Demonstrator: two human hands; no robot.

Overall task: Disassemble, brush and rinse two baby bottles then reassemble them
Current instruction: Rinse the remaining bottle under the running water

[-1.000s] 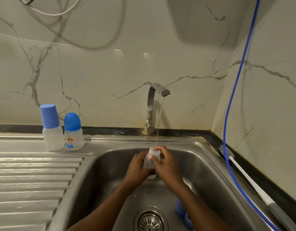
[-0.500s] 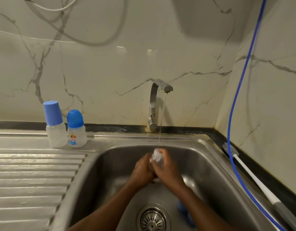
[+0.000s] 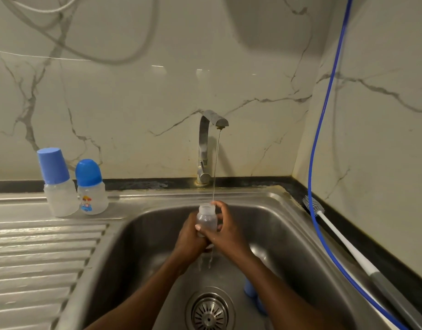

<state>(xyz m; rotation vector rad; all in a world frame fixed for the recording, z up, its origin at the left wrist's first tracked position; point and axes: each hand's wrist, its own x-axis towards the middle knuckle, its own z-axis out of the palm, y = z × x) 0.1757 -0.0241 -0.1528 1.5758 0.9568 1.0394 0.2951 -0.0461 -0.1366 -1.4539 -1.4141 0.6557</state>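
Translucent plastic forms the open bottle (image 3: 206, 219), which is held upright over the sink (image 3: 288, 234) with its cap and teat off. It is judged to be light and fairly stiff, though the thin wall is likely to give a little under a hard squeeze. Its weight is expected to rise as water is taken in. The wet surface is judged to be slippery. A grip round the body, below the threaded neck, is therefore advised, and the mouth is to be left free for the water. Breakage from a drop is judged unlikely.

The bottle is enclosed between both hands. The left hand (image 3: 189, 241) is curled round the lower left side of the body. The right hand (image 3: 226, 236) is curled round the right side, with its thumb laid across the near face and a finger raised beside the rim. The two hands are pressed close together below the bottle, and water is seen running off beneath them.

A thin stream (image 3: 216, 167) from the tap (image 3: 208, 144) meets the bottle at the far right edge of its mouth.

Blue parts (image 3: 249, 288) lie in the sink near the drain (image 3: 210, 313), on the near right of the hands. Two capped bottles (image 3: 60, 184) stand on the drainer at far left, well apart from the hands. The brush (image 3: 336, 232) lies on the counter at right, untouched.
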